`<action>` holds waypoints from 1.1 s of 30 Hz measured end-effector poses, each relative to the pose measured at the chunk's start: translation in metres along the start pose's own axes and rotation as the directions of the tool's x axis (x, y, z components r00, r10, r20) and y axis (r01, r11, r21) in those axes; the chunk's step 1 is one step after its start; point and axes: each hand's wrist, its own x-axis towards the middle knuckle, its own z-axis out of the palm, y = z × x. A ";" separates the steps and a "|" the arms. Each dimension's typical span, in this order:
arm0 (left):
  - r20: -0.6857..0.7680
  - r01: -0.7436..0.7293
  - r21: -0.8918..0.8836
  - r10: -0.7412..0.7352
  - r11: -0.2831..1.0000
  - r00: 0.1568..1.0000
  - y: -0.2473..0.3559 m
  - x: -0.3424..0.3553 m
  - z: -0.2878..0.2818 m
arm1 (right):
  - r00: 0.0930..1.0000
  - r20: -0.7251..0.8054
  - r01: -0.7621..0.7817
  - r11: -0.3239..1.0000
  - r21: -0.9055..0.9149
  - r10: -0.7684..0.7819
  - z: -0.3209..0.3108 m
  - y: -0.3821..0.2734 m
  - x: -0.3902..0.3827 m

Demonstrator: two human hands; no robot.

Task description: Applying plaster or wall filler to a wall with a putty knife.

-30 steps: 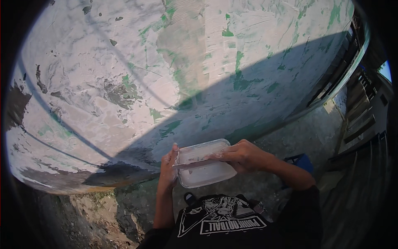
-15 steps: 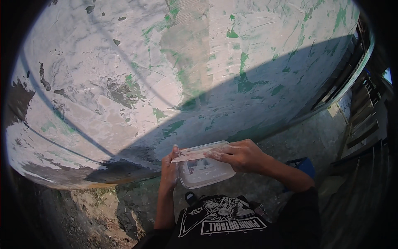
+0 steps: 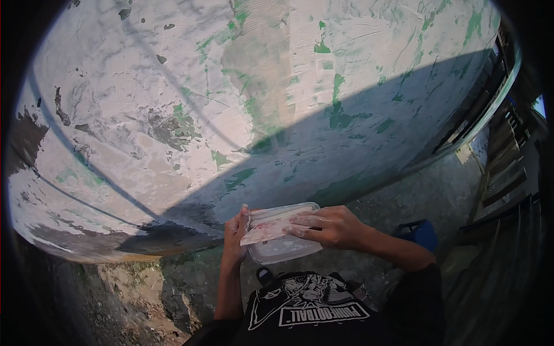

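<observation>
I hold a clear plastic container (image 3: 283,249) with whitish paste in it by its left side in my left hand (image 3: 235,229), thumb up at the rim. My right hand (image 3: 328,226) grips a flat, wide spreader (image 3: 262,231), smeared with white and pinkish residue, laid across the container's top with its left end by my left hand. Both hands show white smears. Beyond them rises a curved-looking wall (image 3: 202,115) coated in patchy white with green and grey showing through, its lower part in shadow.
A blue plastic object (image 3: 416,233) stands on the concrete ground (image 3: 386,202) right of my arm. Broken earth (image 3: 133,294) lies at lower left. A dark slatted structure (image 3: 508,173) runs along the right edge. My black-clad torso and a sandalled foot show below.
The spreader has turned to show more of its smeared face. My right hand and the container have shifted slightly down, with both hands keeping hold.
</observation>
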 end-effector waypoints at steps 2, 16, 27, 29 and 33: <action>0.048 -0.001 0.000 0.001 1.000 0.999 0.001 0.000 0.002 | 1.000 0.007 0.008 0.995 -0.100 -0.008 0.003 0.000 0.000; 0.001 0.004 -0.005 -0.004 1.000 1.000 -0.011 -0.001 -0.002 | 0.997 0.031 -0.068 0.996 0.061 0.066 0.007 -0.005 -0.007; -0.050 0.019 -0.002 -0.019 1.000 0.999 -0.012 0.006 -0.009 | 0.994 0.000 -0.108 0.988 0.112 0.109 0.002 -0.008 -0.007; -0.040 -0.003 0.010 0.003 1.000 0.999 -0.011 0.007 -0.008 | 0.994 0.034 -0.111 0.989 0.099 0.108 0.005 -0.009 -0.008; -0.067 0.015 -0.015 -0.016 1.000 0.998 -0.012 0.009 -0.009 | 0.982 0.156 -0.128 0.985 0.117 0.109 0.003 -0.013 -0.013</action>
